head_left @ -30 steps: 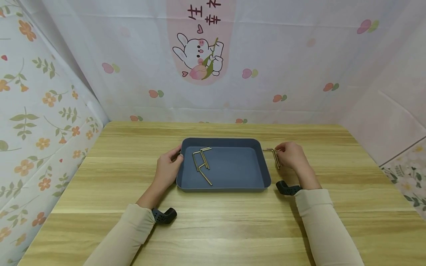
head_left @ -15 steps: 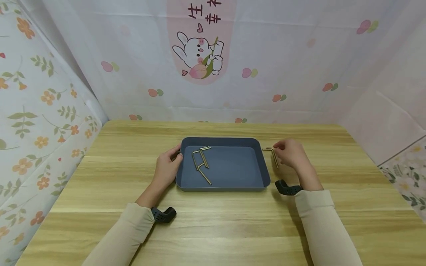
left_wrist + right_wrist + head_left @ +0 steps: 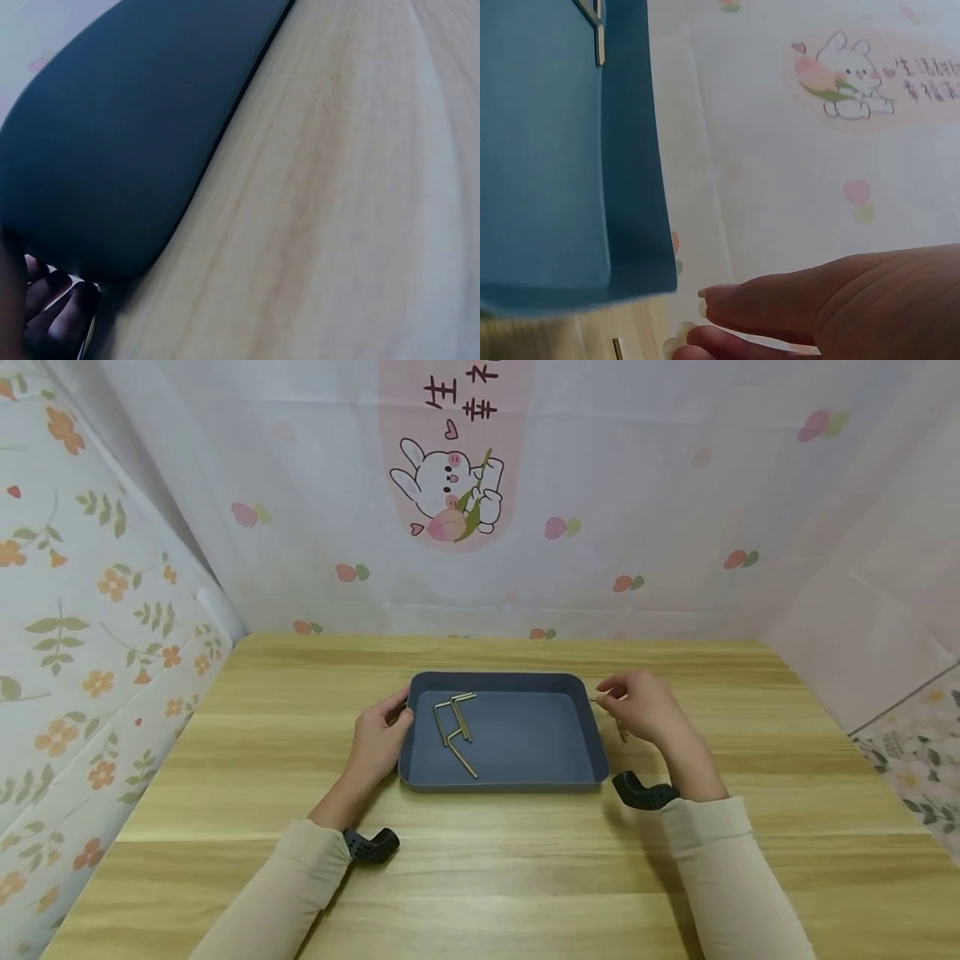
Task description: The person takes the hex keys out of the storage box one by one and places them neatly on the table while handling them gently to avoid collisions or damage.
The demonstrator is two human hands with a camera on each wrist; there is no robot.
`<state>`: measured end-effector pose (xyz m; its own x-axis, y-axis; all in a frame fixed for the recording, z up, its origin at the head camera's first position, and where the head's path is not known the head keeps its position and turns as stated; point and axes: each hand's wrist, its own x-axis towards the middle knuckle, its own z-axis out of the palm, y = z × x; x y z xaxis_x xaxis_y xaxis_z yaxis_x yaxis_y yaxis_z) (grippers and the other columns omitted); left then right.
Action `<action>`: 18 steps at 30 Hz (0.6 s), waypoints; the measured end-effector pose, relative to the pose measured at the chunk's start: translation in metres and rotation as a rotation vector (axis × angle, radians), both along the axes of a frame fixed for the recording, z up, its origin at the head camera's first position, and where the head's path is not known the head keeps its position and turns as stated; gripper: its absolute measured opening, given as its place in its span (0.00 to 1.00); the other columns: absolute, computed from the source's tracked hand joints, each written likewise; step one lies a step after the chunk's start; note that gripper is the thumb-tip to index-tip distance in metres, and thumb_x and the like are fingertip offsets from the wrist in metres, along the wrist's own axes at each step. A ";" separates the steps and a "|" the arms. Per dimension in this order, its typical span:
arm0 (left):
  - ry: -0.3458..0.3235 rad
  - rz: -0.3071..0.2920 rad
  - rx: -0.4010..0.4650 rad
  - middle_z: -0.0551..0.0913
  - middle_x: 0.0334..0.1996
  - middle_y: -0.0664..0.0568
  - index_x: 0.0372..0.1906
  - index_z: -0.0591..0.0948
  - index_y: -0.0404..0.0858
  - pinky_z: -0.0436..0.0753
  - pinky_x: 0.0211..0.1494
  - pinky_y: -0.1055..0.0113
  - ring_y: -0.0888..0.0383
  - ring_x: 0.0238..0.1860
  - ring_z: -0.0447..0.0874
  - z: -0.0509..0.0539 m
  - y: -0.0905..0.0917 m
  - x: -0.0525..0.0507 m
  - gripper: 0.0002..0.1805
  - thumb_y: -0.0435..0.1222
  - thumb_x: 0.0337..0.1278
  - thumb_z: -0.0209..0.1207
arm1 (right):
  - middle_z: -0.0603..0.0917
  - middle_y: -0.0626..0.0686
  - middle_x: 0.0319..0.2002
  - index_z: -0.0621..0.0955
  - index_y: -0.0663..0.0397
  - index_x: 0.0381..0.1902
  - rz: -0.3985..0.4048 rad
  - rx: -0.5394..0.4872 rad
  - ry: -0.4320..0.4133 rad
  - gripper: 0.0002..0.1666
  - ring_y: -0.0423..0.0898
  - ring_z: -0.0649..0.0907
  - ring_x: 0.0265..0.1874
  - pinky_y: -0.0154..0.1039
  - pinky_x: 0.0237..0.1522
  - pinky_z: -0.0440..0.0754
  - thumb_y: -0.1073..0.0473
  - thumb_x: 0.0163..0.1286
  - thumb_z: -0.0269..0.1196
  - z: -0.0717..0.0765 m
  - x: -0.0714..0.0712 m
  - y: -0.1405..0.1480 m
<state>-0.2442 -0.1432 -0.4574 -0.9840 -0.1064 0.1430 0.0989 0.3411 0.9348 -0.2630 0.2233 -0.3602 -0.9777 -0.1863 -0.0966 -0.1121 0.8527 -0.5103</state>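
Note:
A grey-blue rectangular tray [image 3: 532,739] lies on the table, with three L-shaped brass-coloured hex keys [image 3: 462,759] on the left part of its floor. My left hand [image 3: 378,739] grips the tray's left side, thumb at the rim and fingers partly hidden behind the wall. Just right of the tray, my right hand [image 3: 647,708] hovers over more brass hex keys [image 3: 623,734], covering most of them. In the right wrist view its thumb [image 3: 757,300] and fingertips are apart with nothing seen between them. One hex key end [image 3: 617,349] shows below the tray's corner there.
The wooden table [image 3: 495,877] extends around the tray on all sides. A white printed curtain [image 3: 660,485] hangs behind its back edge, and a floral one [image 3: 97,635] at the left. Black wrist mounts [image 3: 371,846] sit on both forearms.
My right hand has moved a little to the left, closer to the tray, and now covers more of the hex keys outside it. The left hand and tray have stayed in place.

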 end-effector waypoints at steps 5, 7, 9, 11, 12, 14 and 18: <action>-0.013 0.000 0.010 0.81 0.64 0.42 0.68 0.76 0.34 0.81 0.60 0.65 0.51 0.64 0.82 -0.003 0.000 0.000 0.24 0.32 0.69 0.54 | 0.86 0.67 0.50 0.80 0.65 0.61 0.026 -0.065 -0.040 0.21 0.51 0.89 0.28 0.43 0.29 0.85 0.59 0.76 0.57 -0.005 0.001 -0.008; -0.015 0.002 0.011 0.81 0.64 0.42 0.68 0.76 0.35 0.81 0.59 0.67 0.51 0.63 0.82 -0.003 0.001 0.000 0.25 0.33 0.68 0.54 | 0.86 0.67 0.51 0.80 0.64 0.61 0.041 -0.083 -0.046 0.21 0.50 0.89 0.29 0.43 0.29 0.86 0.60 0.76 0.57 -0.007 0.001 -0.013; -0.015 0.008 0.007 0.81 0.63 0.43 0.68 0.76 0.35 0.82 0.58 0.67 0.51 0.63 0.82 -0.003 0.001 0.000 0.24 0.33 0.68 0.54 | 0.85 0.66 0.51 0.80 0.64 0.61 0.057 -0.098 -0.056 0.20 0.49 0.88 0.30 0.43 0.31 0.87 0.60 0.76 0.57 -0.007 0.000 -0.018; -0.015 0.011 -0.001 0.81 0.63 0.43 0.68 0.76 0.36 0.82 0.58 0.66 0.51 0.63 0.82 -0.002 0.001 0.000 0.24 0.33 0.68 0.54 | 0.85 0.65 0.52 0.80 0.64 0.61 0.078 -0.105 -0.069 0.20 0.49 0.88 0.33 0.43 0.34 0.88 0.60 0.76 0.57 -0.006 -0.001 -0.024; -0.015 0.010 -0.005 0.81 0.64 0.43 0.68 0.76 0.36 0.82 0.59 0.65 0.51 0.63 0.82 -0.002 0.000 -0.001 0.24 0.33 0.68 0.54 | 0.85 0.65 0.52 0.80 0.64 0.61 0.086 -0.105 -0.077 0.21 0.49 0.88 0.33 0.43 0.36 0.89 0.59 0.76 0.57 -0.005 -0.002 -0.027; -0.015 0.008 -0.009 0.81 0.64 0.43 0.68 0.76 0.36 0.82 0.60 0.63 0.51 0.63 0.82 -0.002 0.000 -0.001 0.24 0.33 0.69 0.54 | 0.85 0.64 0.52 0.80 0.63 0.61 0.106 -0.098 -0.095 0.21 0.50 0.88 0.36 0.44 0.37 0.89 0.59 0.76 0.58 -0.003 -0.003 -0.034; -0.015 0.010 -0.004 0.81 0.64 0.43 0.68 0.76 0.36 0.81 0.62 0.60 0.51 0.64 0.82 -0.001 -0.001 0.000 0.24 0.33 0.68 0.54 | 0.85 0.62 0.51 0.80 0.62 0.61 0.161 -0.078 -0.111 0.21 0.51 0.88 0.37 0.43 0.37 0.88 0.58 0.76 0.59 0.004 -0.007 -0.048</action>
<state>-0.2443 -0.1440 -0.4579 -0.9849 -0.1156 0.1285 0.0814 0.3457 0.9348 -0.2698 0.1755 -0.3566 -0.9189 -0.3507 -0.1809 -0.1836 0.7857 -0.5907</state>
